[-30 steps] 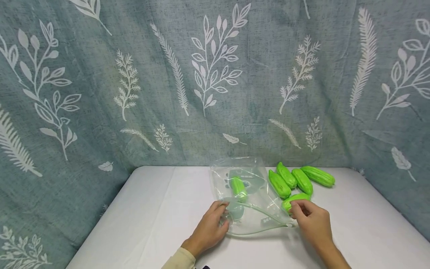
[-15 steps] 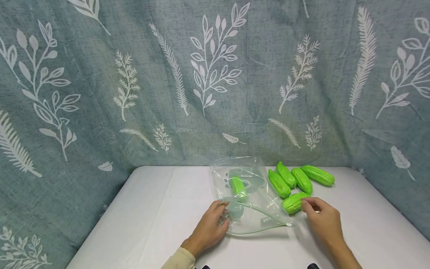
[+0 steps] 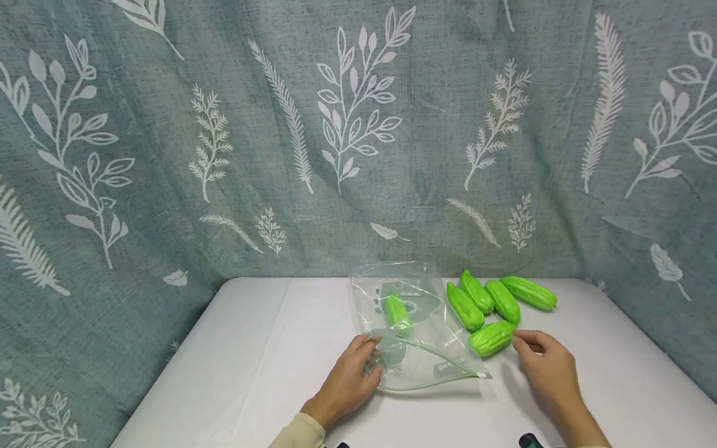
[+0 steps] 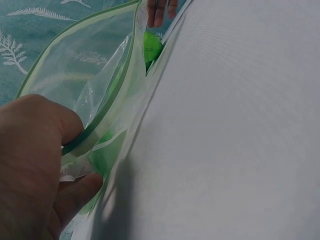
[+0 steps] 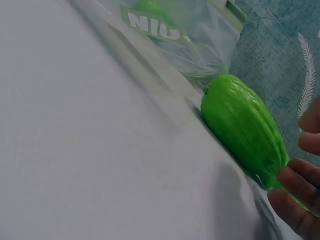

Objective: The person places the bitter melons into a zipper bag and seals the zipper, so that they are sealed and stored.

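Note:
A clear zip bag (image 3: 420,361) with a pale green rim lies on the table, its mouth spread toward me. Inside is one bright green, ribbed, cucumber-shaped vegetable (image 3: 397,311). My left hand (image 3: 350,373) holds the left side of the bag's mouth; in the left wrist view its fingers hook over the green zip rim (image 4: 107,107), with the thumb below. To the right of the bag lies another green vegetable (image 3: 492,338). My right hand (image 3: 549,367) is at that one's right end, fingers bent and not wrapped round it; in the right wrist view the fingertips (image 5: 295,185) are beside its narrow tip.
Several more green vegetables (image 3: 476,292) lie in a cluster behind, near the table's back edge. The table (image 3: 269,361) has a white cover. A blue-green curtain (image 3: 358,155) with white leaf prints hangs behind it and along the sides.
My right hand has moved right, away from the bag's right corner, to the far end of the nearest loose vegetable. The left hand and the bag stay nearly still.

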The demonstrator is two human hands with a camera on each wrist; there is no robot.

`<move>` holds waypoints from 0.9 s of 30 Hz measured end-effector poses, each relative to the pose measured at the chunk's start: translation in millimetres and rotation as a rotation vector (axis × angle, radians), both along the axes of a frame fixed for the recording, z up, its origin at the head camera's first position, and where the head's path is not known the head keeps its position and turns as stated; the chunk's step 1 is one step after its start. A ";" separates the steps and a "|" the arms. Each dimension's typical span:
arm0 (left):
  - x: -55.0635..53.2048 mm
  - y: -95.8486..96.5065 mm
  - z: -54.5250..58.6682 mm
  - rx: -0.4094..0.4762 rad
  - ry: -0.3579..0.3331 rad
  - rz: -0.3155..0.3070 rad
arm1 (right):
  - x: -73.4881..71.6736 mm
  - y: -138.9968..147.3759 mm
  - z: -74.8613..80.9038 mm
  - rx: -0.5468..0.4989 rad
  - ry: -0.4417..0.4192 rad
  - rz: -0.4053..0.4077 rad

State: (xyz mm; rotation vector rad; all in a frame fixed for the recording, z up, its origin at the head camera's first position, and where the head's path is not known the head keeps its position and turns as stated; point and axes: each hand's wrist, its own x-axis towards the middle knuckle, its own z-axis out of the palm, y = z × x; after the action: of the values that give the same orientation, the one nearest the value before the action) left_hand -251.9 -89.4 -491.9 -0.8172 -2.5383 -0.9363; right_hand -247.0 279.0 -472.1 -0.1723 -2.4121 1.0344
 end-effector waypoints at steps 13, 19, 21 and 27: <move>-0.7 0.2 0.7 0.013 -0.007 -0.016 | -11.9 4.4 -2.6 -0.030 -0.243 0.168; -1.0 -0.7 -0.4 0.022 -0.007 -0.021 | -15.4 1.2 -2.6 -0.027 -0.246 0.185; -0.5 -1.1 0.2 0.025 -0.011 -0.023 | -16.6 0.5 -3.5 -0.030 -0.241 0.192; 0.7 -2.1 1.7 0.035 -0.018 -0.035 | -21.9 -0.7 -6.1 0.002 -0.210 0.162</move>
State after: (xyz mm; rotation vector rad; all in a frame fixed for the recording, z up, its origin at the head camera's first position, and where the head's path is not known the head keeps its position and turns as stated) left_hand -251.2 -91.5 -490.2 -0.8493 -2.5233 -1.0005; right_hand -268.9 278.3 -478.2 -0.0891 -2.6524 1.1356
